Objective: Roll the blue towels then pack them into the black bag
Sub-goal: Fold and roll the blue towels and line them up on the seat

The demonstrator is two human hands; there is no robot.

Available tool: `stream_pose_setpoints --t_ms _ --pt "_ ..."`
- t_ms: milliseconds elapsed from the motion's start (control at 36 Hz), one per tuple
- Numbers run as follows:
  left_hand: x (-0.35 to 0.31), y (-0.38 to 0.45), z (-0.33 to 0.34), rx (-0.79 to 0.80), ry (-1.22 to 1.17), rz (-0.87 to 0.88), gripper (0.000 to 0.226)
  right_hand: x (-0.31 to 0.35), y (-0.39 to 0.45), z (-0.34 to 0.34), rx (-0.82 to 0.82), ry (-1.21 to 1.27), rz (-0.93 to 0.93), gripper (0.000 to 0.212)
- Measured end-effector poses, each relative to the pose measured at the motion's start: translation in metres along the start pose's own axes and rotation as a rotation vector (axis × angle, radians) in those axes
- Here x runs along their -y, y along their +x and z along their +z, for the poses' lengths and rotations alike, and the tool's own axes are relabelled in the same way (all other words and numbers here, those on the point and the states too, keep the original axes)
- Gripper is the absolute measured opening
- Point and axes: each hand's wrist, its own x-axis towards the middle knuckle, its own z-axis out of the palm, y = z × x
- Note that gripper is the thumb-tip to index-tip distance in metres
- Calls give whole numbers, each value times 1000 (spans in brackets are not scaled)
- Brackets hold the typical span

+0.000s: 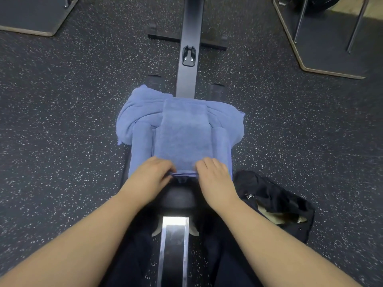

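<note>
One folded blue terry towel (184, 133) lay flat on top of a heap of crumpled blue towels (132, 112) whose number could not be told, left hand (152, 175) and right hand (215, 177) pinched its near edge with curled fingers, one soft black fabric bag (275, 199) lay open on the speckled dark rubber floor (62, 131) just beside the right wrist

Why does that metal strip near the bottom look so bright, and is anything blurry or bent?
In the head view, overhead light glares off the metal rail; the wide lens bows the platform edges outward; the folded blue towel and both hands, left hand, right hand, look slightly soft.
</note>
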Motion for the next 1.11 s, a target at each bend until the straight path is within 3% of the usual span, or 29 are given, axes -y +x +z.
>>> stream_pose_setpoints --t_ms 83,167,361,556,694,806,889,944,1111 --pt "3 0 0 -2 1 -47 14 -8 -1 0 75 64 43 35" --pt "6 -1 1 -41 -14 -92 16 -14 -1 -4 147 175 86 13" --pt "12 6 6 -142 -57 -221 15 -18 4 -2 127 337 162 20" --pt "12 9 13 -238 -89 -311 6 -16 8 7 97 305 197 20" --pt "9 11 11 -256 -25 -214 15 -13 11 6 29 272 259 12" --pt "7 11 11 -211 87 -81 20 -9 13 7 -135 146 162 29" --pt "7 13 15 -162 133 -33 25 -4 14 9 -119 165 53 24" --pt "7 13 18 -171 160 -8 14 -2 13 8 -76 216 57 23" --pt "7 10 26 -185 234 -14 34 -4 12 21 -45 216 106 33"
